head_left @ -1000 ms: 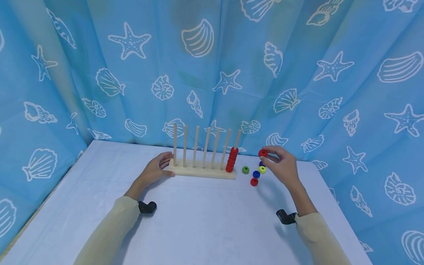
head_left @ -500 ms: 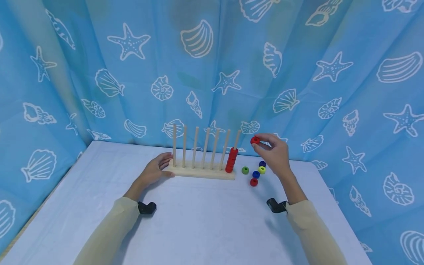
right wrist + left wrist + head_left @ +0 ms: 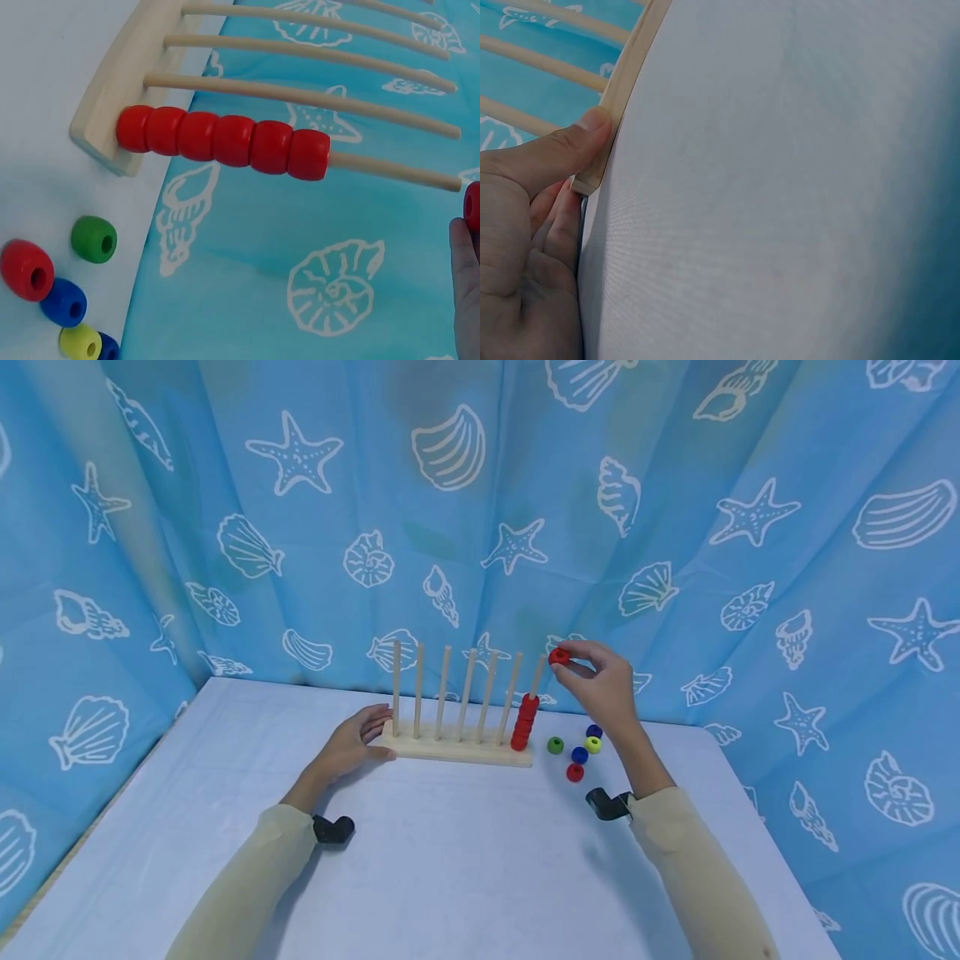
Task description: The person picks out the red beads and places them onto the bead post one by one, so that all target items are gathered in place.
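A wooden peg rack [image 3: 457, 749] with several upright rods stands on the white table. Its rightmost rod carries a stack of several red beads [image 3: 525, 723], and the top of that rod is bare. My left hand [image 3: 350, 745] grips the rack's left end, thumb on the front edge and fingers behind, as the left wrist view also shows. My right hand [image 3: 604, 684] pinches a red bead [image 3: 558, 657] between thumb and fingers, raised just right of the rightmost rod's tip. In the right wrist view this held bead [image 3: 472, 206] appears at the right edge, close to the rod's end.
Loose beads lie on the table right of the rack: a green bead [image 3: 555, 745], a red bead [image 3: 575, 772], a yellow bead [image 3: 593, 745], and two blue ones, the nearer blue bead [image 3: 580, 755] beside the red. A blue shell-print curtain [image 3: 450, 527] hangs behind the table.
My right hand has lifted the red bead from above the loose beads and carried it up and left toward the rightmost rod's tip. The left hand and the rack have stayed put.
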`<state>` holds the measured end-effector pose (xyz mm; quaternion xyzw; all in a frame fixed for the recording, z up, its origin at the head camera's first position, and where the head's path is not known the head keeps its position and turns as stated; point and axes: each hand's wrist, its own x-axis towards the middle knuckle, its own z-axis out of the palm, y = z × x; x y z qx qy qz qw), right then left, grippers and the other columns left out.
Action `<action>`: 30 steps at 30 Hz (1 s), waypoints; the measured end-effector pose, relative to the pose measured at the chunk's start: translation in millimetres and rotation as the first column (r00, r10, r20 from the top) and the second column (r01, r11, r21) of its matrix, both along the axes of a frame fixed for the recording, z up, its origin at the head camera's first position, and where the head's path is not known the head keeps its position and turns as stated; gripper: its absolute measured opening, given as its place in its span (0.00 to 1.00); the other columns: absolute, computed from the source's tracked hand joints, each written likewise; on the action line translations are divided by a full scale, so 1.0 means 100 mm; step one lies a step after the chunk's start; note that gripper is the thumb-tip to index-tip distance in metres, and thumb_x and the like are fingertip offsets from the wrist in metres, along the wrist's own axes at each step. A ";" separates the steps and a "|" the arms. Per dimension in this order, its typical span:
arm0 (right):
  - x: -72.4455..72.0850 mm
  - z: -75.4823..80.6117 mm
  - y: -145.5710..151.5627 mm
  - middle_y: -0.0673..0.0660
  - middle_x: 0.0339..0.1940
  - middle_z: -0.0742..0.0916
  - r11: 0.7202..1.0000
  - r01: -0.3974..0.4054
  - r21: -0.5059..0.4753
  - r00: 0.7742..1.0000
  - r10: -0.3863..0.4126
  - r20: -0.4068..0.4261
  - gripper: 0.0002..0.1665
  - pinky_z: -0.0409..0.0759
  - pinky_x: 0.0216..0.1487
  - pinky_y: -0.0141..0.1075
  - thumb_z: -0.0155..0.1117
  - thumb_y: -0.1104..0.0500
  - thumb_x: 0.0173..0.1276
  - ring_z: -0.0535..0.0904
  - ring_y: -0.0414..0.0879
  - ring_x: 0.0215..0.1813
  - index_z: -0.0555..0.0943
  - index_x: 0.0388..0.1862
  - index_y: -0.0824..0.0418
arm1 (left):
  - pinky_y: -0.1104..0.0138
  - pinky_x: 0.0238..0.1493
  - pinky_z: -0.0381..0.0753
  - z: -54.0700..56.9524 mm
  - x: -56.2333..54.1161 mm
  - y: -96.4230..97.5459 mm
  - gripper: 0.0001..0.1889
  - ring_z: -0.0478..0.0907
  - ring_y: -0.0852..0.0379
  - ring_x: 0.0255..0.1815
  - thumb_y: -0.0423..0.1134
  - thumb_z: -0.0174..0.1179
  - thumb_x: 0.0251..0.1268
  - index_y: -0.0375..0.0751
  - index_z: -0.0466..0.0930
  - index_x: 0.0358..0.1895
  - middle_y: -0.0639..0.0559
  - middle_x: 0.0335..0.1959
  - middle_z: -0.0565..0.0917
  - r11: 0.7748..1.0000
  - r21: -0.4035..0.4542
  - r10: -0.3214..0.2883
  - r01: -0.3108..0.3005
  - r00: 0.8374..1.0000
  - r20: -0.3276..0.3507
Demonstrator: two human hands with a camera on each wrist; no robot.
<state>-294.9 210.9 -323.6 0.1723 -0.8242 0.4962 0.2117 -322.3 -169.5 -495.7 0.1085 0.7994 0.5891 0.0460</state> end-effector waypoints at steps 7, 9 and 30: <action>0.15 0.18 -0.20 0.66 0.53 0.81 0.999 -0.039 -0.024 0.998 0.037 -0.049 0.21 0.83 0.55 0.41 0.67 0.69 0.63 0.79 0.57 0.57 0.80 0.56 0.71 | 0.64 0.70 0.67 0.02 -0.01 0.01 0.49 0.65 0.49 0.71 0.30 0.76 0.46 0.41 0.58 0.74 0.44 0.71 0.67 1.000 -0.025 0.015 -0.015 1.000 0.002; 0.15 0.18 -0.23 0.66 0.52 0.82 0.998 -0.049 -0.040 0.996 0.047 -0.069 0.20 0.82 0.56 0.47 0.67 0.70 0.63 0.79 0.57 0.56 0.80 0.55 0.71 | 0.64 0.70 0.67 0.03 0.00 0.02 0.49 0.65 0.50 0.71 0.30 0.76 0.46 0.41 0.58 0.74 0.45 0.71 0.67 0.999 -0.028 0.018 -0.018 1.000 0.001; -0.18 -0.18 -0.20 0.59 0.54 0.82 0.997 0.001 -0.076 1.000 -0.003 -0.020 0.23 0.82 0.56 0.39 0.70 0.64 0.63 0.79 0.50 0.57 0.81 0.58 0.63 | 0.66 0.69 0.68 0.01 0.00 0.00 0.49 0.66 0.50 0.70 0.31 0.76 0.46 0.41 0.58 0.74 0.45 0.71 0.67 0.999 -0.024 0.024 -0.024 1.000 0.007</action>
